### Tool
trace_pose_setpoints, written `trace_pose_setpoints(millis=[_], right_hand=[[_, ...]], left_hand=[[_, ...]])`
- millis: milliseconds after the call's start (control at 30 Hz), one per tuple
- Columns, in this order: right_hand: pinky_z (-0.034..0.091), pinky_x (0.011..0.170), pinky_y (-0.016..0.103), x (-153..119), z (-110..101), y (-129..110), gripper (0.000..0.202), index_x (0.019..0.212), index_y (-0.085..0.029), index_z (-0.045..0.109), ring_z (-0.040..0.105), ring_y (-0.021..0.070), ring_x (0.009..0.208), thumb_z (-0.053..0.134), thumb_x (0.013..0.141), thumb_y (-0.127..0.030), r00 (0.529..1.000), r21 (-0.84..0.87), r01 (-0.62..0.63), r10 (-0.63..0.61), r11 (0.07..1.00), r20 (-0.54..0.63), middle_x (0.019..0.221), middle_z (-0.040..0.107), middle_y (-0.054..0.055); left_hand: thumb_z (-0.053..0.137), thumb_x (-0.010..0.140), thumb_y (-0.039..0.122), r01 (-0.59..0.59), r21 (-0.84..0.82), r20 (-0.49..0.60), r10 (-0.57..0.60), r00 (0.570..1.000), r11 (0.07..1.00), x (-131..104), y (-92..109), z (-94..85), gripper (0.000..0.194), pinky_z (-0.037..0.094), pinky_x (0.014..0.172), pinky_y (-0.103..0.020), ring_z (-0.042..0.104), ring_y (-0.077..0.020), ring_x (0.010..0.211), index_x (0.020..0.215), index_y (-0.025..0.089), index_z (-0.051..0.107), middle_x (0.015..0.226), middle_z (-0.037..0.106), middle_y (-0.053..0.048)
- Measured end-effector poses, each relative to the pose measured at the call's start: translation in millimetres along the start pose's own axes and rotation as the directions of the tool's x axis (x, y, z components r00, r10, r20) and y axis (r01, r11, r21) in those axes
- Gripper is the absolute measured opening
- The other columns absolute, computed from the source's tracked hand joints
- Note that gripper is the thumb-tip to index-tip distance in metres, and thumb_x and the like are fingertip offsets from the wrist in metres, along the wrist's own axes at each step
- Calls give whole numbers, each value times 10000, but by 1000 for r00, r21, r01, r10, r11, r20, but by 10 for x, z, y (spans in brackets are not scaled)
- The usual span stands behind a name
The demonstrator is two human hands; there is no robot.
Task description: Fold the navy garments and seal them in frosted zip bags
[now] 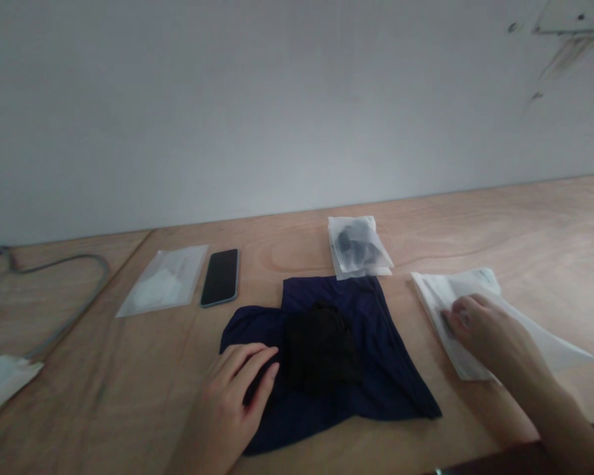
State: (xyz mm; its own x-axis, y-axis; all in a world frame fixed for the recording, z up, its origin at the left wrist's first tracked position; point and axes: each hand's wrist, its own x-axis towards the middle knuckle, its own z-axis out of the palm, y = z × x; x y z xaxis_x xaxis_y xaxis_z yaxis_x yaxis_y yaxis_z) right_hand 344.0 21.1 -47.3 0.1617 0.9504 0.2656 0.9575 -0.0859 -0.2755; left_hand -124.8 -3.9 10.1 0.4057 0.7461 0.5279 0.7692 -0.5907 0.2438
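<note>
A navy blue garment (386, 369) lies spread on the wooden table, with a folded black cloth (321, 349) on its middle. My left hand (232, 389) rests at the garment's left edge, its fingers stretched out and slightly bent, holding nothing. To the right lies a pile of frosted white plastic bags (475, 280). My right hand (485, 326) is over the pile, thumb and fingers bent together at the surface of the top bag. The exact contact of those fingertips is partly hidden.
A phone (221, 277) lies beside a flat frosted bag (165, 280) at left. Behind the garment sits a frosted bag with dark contents (359, 247). A grey cable (86, 297) and a white packet (4, 382) are far left. A pale wall (257, 112) bounds the table.
</note>
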Motion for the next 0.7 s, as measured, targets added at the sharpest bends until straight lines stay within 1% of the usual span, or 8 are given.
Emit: trace_pose_setpoints(millis=[100, 200, 267, 367, 433, 500, 567, 700], right_hand=[[484, 634, 430, 16, -24, -53, 303, 717, -249, 555, 641, 275, 666, 450, 971, -378, 1000, -35, 15, -15, 999, -7, 814, 646, 132], [522, 640, 404, 24, -151, -250, 263, 804, -244, 585, 679, 254, 695, 468, 981, -399, 999, 30, 34, -33, 999, -30, 897, 685, 111], [535, 624, 377, 0, -264, -530, 239, 875, -250, 588, 700, 235, 700, 482, 998, -425, 997, 163, 67, -61, 984, -44, 934, 696, 89], [526, 593, 342, -68, -362, -1083, 200, 907, -260, 549, 701, 212, 685, 471, 1029, -397, 984, 353, 168, -179, 920, -3, 904, 678, 63], [526, 618, 341, -110, -337, -1418, 164, 922, -263, 516, 699, 214, 692, 447, 1048, -340, 963, 407, 224, -265, 886, 47, 881, 675, 55], [509, 616, 343, -132, -259, -1650, 128, 938, -263, 489, 695, 229, 690, 438, 1052, -290, 941, 395, 265, -326, 880, 96, 832, 670, 48], [475, 580, 338, -128, -178, -1769, 102, 962, -263, 475, 680, 239, 673, 426, 1043, -225, 921, 345, 307, -368, 887, 127, 797, 661, 40], [447, 564, 344, -81, -150, -1781, 269, 959, -267, 496, 628, 221, 652, 362, 957, -34, 875, 287, 416, -466, 863, 132, 871, 662, 61]], left_hand=[[569, 1058, 243, 12, -5, 9, -12, 1000, 1000, -1, 9, 11, 188, 609, 894, -376, 727, -218, 1008, 1174, 220, 715, 1098, 731, -69], [561, 1062, 265, 31, -1, 23, -31, 999, 1000, 3, 30, 9, 191, 606, 883, -372, 728, -215, 986, 1151, 223, 725, 1081, 739, -69], [556, 1065, 287, 48, 9, 22, -48, 999, 999, 18, 50, 17, 201, 606, 862, -369, 727, -215, 959, 1131, 220, 733, 1063, 746, -70], [554, 1065, 318, 76, 31, 11, -76, 997, 997, 54, 81, 55, 224, 606, 823, -364, 719, -215, 908, 1107, 212, 747, 1015, 752, -68], [556, 1063, 342, 103, 52, 12, -103, 995, 993, 76, 99, 96, 246, 608, 810, -367, 713, -217, 890, 1113, 207, 756, 994, 753, -67], [556, 1062, 375, 131, 79, 17, -132, 991, 988, 88, 117, 142, 280, 611, 798, -380, 710, -226, 883, 1133, 197, 759, 987, 751, -70], [550, 1061, 412, 155, 102, 11, -157, 988, 983, 88, 138, 184, 318, 614, 782, -398, 705, -238, 870, 1134, 187, 761, 972, 739, -74], [574, 1045, 474, 199, 120, 7, -202, 979, 973, 82, 218, 215, 349, 618, 790, -440, 699, -267, 890, 1137, 191, 756, 1000, 714, -85]])
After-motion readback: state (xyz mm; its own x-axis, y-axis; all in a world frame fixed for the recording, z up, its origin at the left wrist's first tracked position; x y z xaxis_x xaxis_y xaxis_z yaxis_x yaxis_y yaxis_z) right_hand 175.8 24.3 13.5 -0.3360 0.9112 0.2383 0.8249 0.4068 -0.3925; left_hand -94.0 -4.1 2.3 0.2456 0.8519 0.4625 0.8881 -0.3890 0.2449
